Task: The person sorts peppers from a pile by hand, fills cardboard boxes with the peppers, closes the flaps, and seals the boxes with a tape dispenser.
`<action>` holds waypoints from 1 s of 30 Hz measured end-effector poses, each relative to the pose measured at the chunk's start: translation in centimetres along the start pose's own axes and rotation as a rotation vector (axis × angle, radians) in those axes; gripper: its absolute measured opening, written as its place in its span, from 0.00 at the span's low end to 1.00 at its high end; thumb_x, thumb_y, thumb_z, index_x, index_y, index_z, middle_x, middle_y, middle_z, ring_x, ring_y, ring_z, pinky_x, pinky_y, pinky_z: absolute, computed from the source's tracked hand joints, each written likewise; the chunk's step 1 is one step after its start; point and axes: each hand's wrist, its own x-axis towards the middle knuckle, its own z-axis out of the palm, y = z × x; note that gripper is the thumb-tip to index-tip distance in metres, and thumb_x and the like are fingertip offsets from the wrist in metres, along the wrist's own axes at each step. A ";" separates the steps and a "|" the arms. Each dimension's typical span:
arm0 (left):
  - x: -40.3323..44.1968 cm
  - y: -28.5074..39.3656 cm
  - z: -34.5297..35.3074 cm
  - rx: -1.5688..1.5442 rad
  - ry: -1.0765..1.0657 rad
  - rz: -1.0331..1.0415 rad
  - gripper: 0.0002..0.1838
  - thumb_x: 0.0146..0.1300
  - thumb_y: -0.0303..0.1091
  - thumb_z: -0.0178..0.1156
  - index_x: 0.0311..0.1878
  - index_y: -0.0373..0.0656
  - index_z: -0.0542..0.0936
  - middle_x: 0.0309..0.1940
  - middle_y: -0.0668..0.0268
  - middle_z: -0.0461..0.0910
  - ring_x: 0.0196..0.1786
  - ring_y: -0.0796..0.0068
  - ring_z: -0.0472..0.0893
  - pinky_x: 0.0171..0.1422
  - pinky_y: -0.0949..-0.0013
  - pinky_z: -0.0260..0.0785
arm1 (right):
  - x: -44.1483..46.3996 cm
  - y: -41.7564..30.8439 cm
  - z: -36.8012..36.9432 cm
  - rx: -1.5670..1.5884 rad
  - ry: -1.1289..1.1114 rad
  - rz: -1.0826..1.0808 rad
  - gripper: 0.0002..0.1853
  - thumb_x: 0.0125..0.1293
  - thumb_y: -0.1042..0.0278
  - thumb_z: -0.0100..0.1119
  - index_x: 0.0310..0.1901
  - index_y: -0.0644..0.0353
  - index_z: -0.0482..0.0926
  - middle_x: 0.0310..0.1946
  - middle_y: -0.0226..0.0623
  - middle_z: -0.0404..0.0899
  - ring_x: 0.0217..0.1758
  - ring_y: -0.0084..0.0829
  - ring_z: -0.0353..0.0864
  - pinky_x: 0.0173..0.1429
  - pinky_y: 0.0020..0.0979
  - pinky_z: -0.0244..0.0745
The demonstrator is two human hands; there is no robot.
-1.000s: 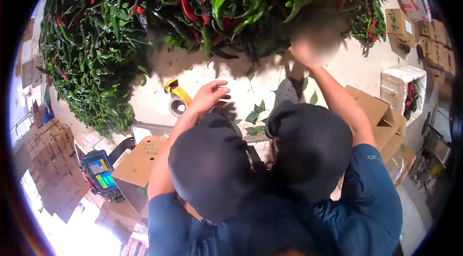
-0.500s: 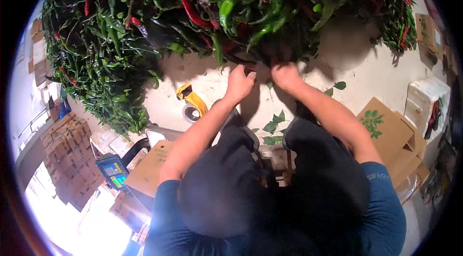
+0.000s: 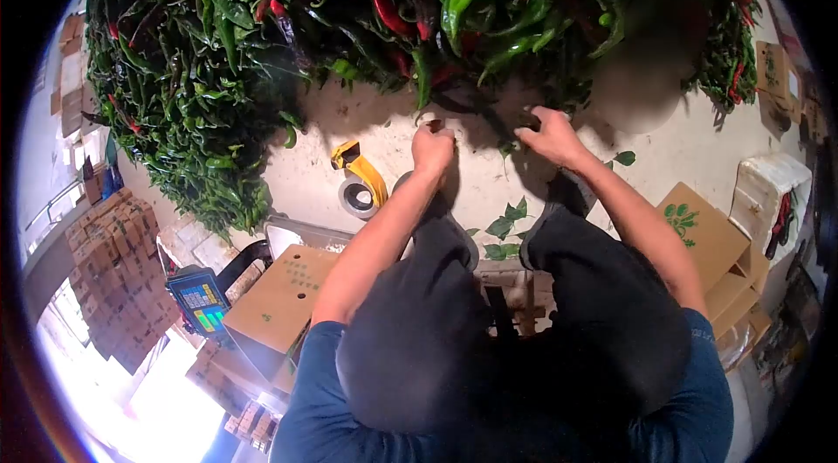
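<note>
A large heap of green chili peppers (image 3: pixel 515 18) with some red ones fills the top of the head view. My left hand (image 3: pixel 433 150) is at the heap's lower edge, its fingers curled closed; what they hold, if anything, is too dark to make out. My right hand (image 3: pixel 557 140) lies to its right, thumb and fingers bent together around something small and dark that I cannot name. Between the hands, a dark green pepper (image 3: pixel 489 114) lies in shadow at the heap's edge. Loose green leaves (image 3: pixel 504 226) rest on the pale floor below.
A yellow tape dispenser (image 3: pixel 365 173) with a tape roll (image 3: pixel 356 198) lies left of my left hand. Further left are a scale display (image 3: pixel 199 299) and a cardboard box (image 3: pixel 284 293). On the right stand another cardboard box (image 3: pixel 698 223) and a white foam box (image 3: pixel 768 188).
My hands have moved apart: the right hand has shifted right, away from the heap's shadowed edge. The left hand stays near the same spot. The view has shifted slightly.
</note>
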 end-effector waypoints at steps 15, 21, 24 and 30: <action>1.4 4.4 -2.6 0.320 0.031 0.432 0.28 0.51 0.30 0.68 0.55 0.32 0.73 0.51 0.43 0.72 0.58 0.39 0.72 0.63 0.49 0.67 | 11.9 -0.4 12.0 -0.337 -0.037 -0.281 0.26 0.69 0.56 0.52 0.64 0.64 0.73 0.59 0.53 0.79 0.55 0.51 0.84 0.63 0.40 0.77; -2.2 2.3 -4.2 -0.359 -0.468 -0.102 0.21 0.61 0.22 0.64 0.58 0.32 0.77 0.42 0.57 0.83 0.42 0.69 0.84 0.49 0.69 0.78 | 5.1 -4.1 4.6 -0.361 -0.504 0.087 0.23 0.57 0.58 0.61 0.49 0.67 0.82 0.40 0.49 0.87 0.46 0.42 0.88 0.50 0.42 0.82; -6.0 3.9 -6.3 -0.591 -0.668 -0.170 0.18 0.67 0.22 0.61 0.59 0.30 0.76 0.42 0.56 0.84 0.45 0.67 0.85 0.51 0.68 0.80 | 0.5 -1.7 1.6 0.472 -0.640 0.207 0.21 0.55 0.66 0.67 0.48 0.69 0.80 0.31 0.41 0.85 0.32 0.32 0.85 0.35 0.33 0.79; -6.5 2.4 -6.3 -0.496 -0.440 -0.188 0.21 0.71 0.27 0.60 0.64 0.30 0.72 0.51 0.54 0.82 0.52 0.65 0.84 0.56 0.67 0.78 | -5.6 -2.6 1.1 1.227 -0.794 0.067 0.30 0.63 0.62 0.67 0.61 0.72 0.72 0.33 0.44 0.81 0.26 0.29 0.79 0.29 0.28 0.71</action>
